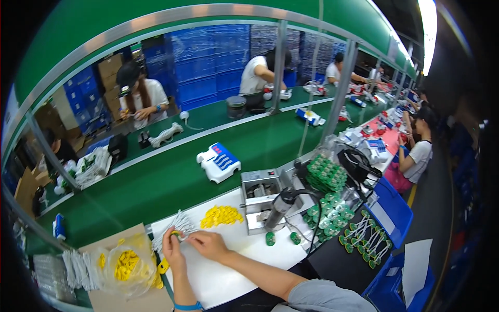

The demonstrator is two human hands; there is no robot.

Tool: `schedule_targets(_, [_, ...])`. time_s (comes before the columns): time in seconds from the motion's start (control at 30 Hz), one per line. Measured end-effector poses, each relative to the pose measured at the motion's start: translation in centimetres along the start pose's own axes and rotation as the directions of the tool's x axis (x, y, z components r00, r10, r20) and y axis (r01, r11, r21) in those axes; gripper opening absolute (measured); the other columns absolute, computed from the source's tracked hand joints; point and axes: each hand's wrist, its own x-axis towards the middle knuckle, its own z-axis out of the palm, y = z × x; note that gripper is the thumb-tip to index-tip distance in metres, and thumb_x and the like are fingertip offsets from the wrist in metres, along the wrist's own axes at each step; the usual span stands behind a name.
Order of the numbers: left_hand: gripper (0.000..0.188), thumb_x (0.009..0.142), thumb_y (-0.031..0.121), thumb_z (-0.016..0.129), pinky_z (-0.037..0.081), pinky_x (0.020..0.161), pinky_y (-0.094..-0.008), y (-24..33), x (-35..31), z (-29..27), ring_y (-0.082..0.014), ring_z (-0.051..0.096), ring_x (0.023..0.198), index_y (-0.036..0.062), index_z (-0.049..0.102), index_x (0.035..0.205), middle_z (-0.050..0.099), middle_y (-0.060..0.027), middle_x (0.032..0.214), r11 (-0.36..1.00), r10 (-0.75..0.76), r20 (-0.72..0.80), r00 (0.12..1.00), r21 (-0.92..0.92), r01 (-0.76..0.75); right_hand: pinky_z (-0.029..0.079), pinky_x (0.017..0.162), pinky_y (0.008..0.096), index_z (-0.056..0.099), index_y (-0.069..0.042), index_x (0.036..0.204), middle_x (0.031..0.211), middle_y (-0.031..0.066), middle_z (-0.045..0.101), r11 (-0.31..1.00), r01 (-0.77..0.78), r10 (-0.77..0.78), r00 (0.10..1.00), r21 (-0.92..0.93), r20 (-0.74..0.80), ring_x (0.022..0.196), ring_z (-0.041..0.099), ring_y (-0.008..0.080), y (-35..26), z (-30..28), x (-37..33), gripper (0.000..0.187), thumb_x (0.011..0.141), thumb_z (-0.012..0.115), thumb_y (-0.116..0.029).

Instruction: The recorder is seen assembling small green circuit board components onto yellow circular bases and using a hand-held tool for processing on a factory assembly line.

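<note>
My left hand [173, 251] is closed, its fingertips around a small green and yellow round piece [176, 234] that looks like a little circuit board. Close beside it, my right hand [209, 246] pinches at the same spot; whatever lies between its fingertips is too small to make out, perhaps a thin wire. Just beyond both hands a bunch of white wires [182, 221] lies on the white work surface [234, 270]. Right of the wires is a heap of small yellow parts [222, 216]. Two green round boards [270, 238] sit farther right, before a grey metal machine [260, 195].
A dark cylindrical tool [280, 209] leans at the machine. Stacked green boards [327, 174] and wired boards [366, 239] lie right. A plastic bag of yellow parts [127, 264] stands left. A white-blue housing [218, 162] rests on the green conveyor [171, 187]. Co-workers sit across and to the right.
</note>
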Motion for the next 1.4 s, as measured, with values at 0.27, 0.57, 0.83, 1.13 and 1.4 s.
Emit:
schedule_targets(0.27, [0.050,0.093,0.008,0.069,0.040,0.064,-0.0199,5.2,-3.3,6.3,-0.0072,0.051,0.076,0.0006,0.052,0.139,0.058,-0.0011,0.096,0.954,-0.257,0.237,0.937,-0.090,0.284,0.047,0.063,0.0262,0.070,-0.001,0.098,0.078,0.0008,0.068,0.774,-0.386,0.133,0.874,0.502,0.467,0.071,0.058,0.0071,0.7,-8.1,-1.4,0.025,0.105,0.060,-0.023])
schedule_targets(0.57, [0.051,0.103,0.018,0.063,0.024,0.045,-0.0146,2.3,-8.7,13.5,0.0020,0.039,0.061,0.0029,0.045,0.148,0.053,0.0060,0.084,0.959,-0.272,0.105,0.957,-0.049,0.278,0.048,0.061,0.0413,0.062,-0.006,0.085,0.076,0.0106,0.060,0.989,0.053,-0.064,0.995,-0.137,-0.074,0.070,0.061,0.0317,-0.5,-17.7,-4.9,0.028,0.094,0.069,-0.032])
schedule_targets(0.83, [0.050,0.101,0.020,0.064,0.052,0.069,-0.0235,4.5,-8.6,17.6,-0.0166,0.063,0.080,0.0002,0.052,0.145,0.066,-0.0137,0.113,0.888,-0.460,0.032,0.887,0.015,0.460,0.050,0.065,0.0435,0.059,-0.003,0.082,0.081,0.0129,0.062,0.998,0.032,-0.031,0.999,-0.059,0.028,0.078,0.063,0.0350,0.9,-19.6,-5.4,0.028,0.099,0.062,-0.025])
schedule_targets(1.13, [0.058,0.097,0.011,0.059,0.031,0.045,-0.0139,1.7,-6.8,17.7,-0.0022,0.048,0.060,0.0030,0.043,0.152,0.064,-0.0014,0.091,0.868,-0.491,0.133,0.861,-0.017,0.497,0.045,0.063,0.0278,0.069,0.002,0.093,0.075,0.0043,0.067,0.750,-0.361,0.259,0.931,0.555,0.255,0.072,0.053,0.0057,4.6,-18.0,-3.7,0.031,0.106,0.057,-0.023])
schedule_targets(1.4, [0.053,0.097,0.014,0.063,0.028,0.046,-0.0160,-0.7,-7.0,11.7,-0.0025,0.039,0.056,0.0079,0.047,0.147,0.063,-0.0030,0.097,0.628,-0.460,0.265,0.847,-0.577,0.522,0.050,0.071,0.0271,0.074,-0.002,0.103,0.087,0.0033,0.074,0.778,-0.401,0.297,0.913,0.483,0.279,0.081,0.061,0.0062,5.0,-14.3,-3.7,0.025,0.103,0.062,-0.024])
